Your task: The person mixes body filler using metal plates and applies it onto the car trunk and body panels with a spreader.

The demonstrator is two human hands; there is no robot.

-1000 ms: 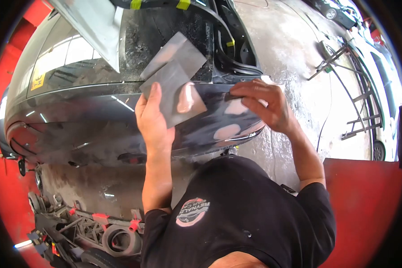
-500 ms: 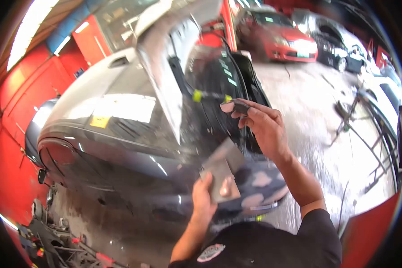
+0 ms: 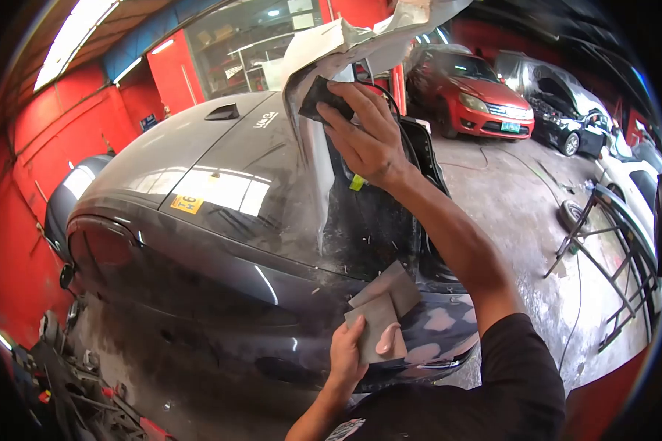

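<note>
My right hand [image 3: 368, 140] is raised and pinches a dark, flat putty spreader [image 3: 318, 100] between thumb and fingers. The spreader overlaps the pale edge of the car's raised tailgate [image 3: 315, 165]; it looks pressed to it, though contact is hard to judge. Lower down, my left hand [image 3: 348, 351] grips a flat grey putty plate [image 3: 374, 317], thumb on top. A smear of pink putty [image 3: 388, 338] lies on that plate. A second grey plate [image 3: 400, 287] sticks out beyond the first at an angle. Both plates are above the car's rear corner, which carries pink filler patches [image 3: 440, 319].
The dark car [image 3: 198, 268] fills the left and middle. A red car [image 3: 474, 92] and a black car [image 3: 566, 125] stand behind on the right. A metal stand [image 3: 621, 257] and a loose wheel [image 3: 572, 215] are at right. Metal parts [image 3: 81, 389] lie lower left.
My right hand has risen and moved left, bringing the spreader from beside the car's opening to the tailgate edge. The left hand has shifted slightly right and down with the plates. The view has turned.
</note>
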